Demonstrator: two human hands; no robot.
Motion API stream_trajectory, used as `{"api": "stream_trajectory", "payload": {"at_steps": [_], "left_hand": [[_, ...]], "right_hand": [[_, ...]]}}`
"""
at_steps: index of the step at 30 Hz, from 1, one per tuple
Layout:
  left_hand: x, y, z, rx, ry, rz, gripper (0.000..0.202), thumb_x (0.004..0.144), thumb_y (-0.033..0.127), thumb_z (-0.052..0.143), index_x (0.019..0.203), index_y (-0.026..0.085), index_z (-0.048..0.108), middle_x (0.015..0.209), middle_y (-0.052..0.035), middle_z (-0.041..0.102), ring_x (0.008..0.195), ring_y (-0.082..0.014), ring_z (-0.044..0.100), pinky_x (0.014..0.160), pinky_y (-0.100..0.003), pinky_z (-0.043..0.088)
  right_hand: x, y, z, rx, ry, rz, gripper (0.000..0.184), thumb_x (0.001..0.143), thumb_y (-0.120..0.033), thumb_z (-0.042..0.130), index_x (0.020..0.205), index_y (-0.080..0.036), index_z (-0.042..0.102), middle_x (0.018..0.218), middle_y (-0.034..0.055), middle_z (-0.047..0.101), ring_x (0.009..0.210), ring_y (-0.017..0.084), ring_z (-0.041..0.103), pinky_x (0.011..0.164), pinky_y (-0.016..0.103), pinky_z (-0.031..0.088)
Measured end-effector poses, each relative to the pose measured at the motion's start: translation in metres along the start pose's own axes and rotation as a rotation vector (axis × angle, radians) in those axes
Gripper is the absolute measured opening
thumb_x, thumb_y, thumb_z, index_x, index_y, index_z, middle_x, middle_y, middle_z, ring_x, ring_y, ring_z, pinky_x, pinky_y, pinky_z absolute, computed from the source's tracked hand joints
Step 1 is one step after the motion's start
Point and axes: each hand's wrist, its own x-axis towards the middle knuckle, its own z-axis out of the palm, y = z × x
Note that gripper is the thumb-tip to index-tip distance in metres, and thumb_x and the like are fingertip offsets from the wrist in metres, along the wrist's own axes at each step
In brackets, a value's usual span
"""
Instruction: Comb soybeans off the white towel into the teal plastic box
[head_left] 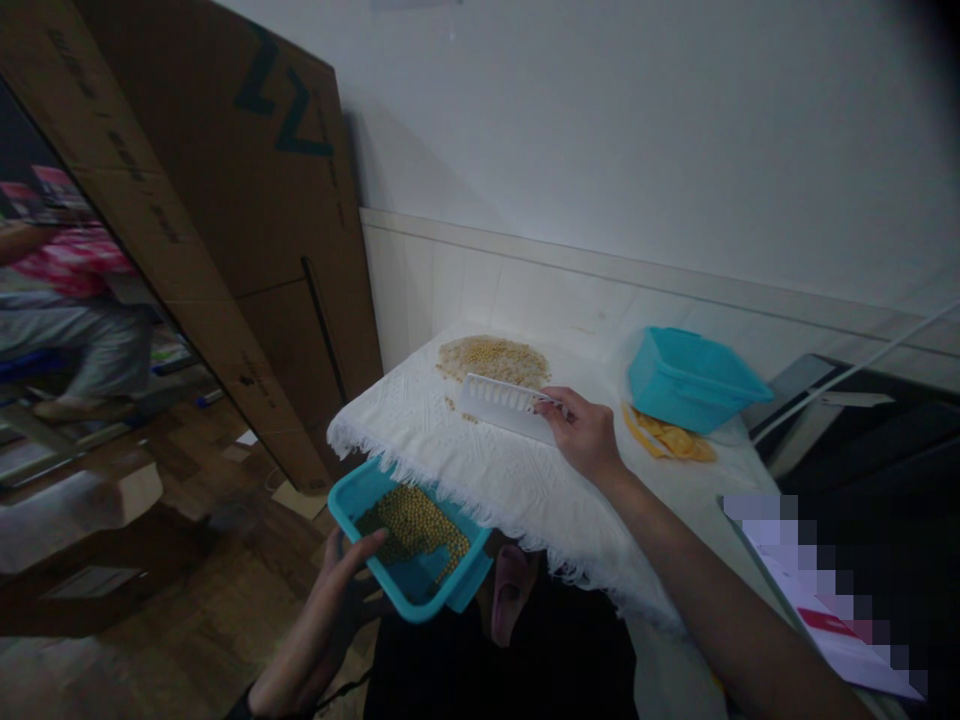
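My left hand (pixel 351 580) grips the near left side of a turquoise plastic bin (pixel 409 600), its thumb over the rim. Yellow soybean-like beans (pixel 420 525) partly cover the bin's bottom. The bin is below the table's fringed edge, under the white cloth (pixel 480 470). My right hand (pixel 583 430) is closed on the right end of a white plastic strip with a row of slots (pixel 499 400). That strip is on or just above the cloth, at the near side of a spread pile of the same beans (pixel 491 358). A few loose beans lie by its left end.
A second turquoise bin (pixel 694 375) stands tilted on a yellow cloth (pixel 667 435) at the right. Left of the table rises a tall cardboard box (pixel 247 220). A white wall backs the table. Another person (pixel 82 290) sits at far left, and a white cable crosses at right.
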Motion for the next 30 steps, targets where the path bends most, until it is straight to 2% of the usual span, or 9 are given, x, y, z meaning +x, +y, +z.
{"api": "stream_trajectory", "payload": {"at_steps": [5,13,19,30], "left_hand": [[-0.0008,0.0006,0.0003,0.009,-0.003,0.002,0.078,0.079,0.039,0.084,0.144,0.034,0.04,0.137,-0.0164,0.066,0.094,-0.0334,0.08,0.086,-0.056,0.064],[0.0005,-0.0008,-0.0001,0.016,0.0,0.006,0.073,0.083,0.039,0.081,0.144,0.035,0.04,0.141,-0.0139,0.064,0.094,-0.03,0.08,0.086,-0.053,0.065],[-0.0006,-0.0002,0.0006,0.018,0.009,0.006,0.072,0.083,0.038,0.08,0.142,0.034,0.04,0.137,-0.0141,0.066,0.093,-0.0314,0.08,0.084,-0.054,0.065],[0.001,-0.0011,-0.001,0.0,0.0,0.009,0.072,0.082,0.038,0.081,0.142,0.034,0.042,0.137,-0.0141,0.066,0.092,-0.031,0.08,0.085,-0.055,0.065]], "right_hand": [[0.002,0.0021,-0.0002,-0.004,0.032,0.018,0.026,0.096,-0.039,0.062,0.097,-0.02,0.079,0.067,0.0012,0.074,0.049,0.015,0.063,0.056,0.025,0.047],[-0.0005,0.0027,0.0004,0.026,-0.001,0.004,0.028,0.096,-0.041,0.061,0.096,-0.02,0.08,0.066,0.0011,0.074,0.046,0.014,0.059,0.053,0.024,0.045],[-0.0027,-0.0024,-0.0016,0.044,-0.008,0.01,0.029,0.096,-0.043,0.061,0.094,-0.021,0.079,0.066,0.0014,0.075,0.048,0.015,0.061,0.055,0.025,0.048],[-0.0064,-0.0036,-0.0087,0.066,-0.036,0.024,0.028,0.096,-0.043,0.062,0.093,-0.021,0.079,0.063,0.0,0.073,0.046,0.013,0.057,0.052,0.025,0.045]]}}
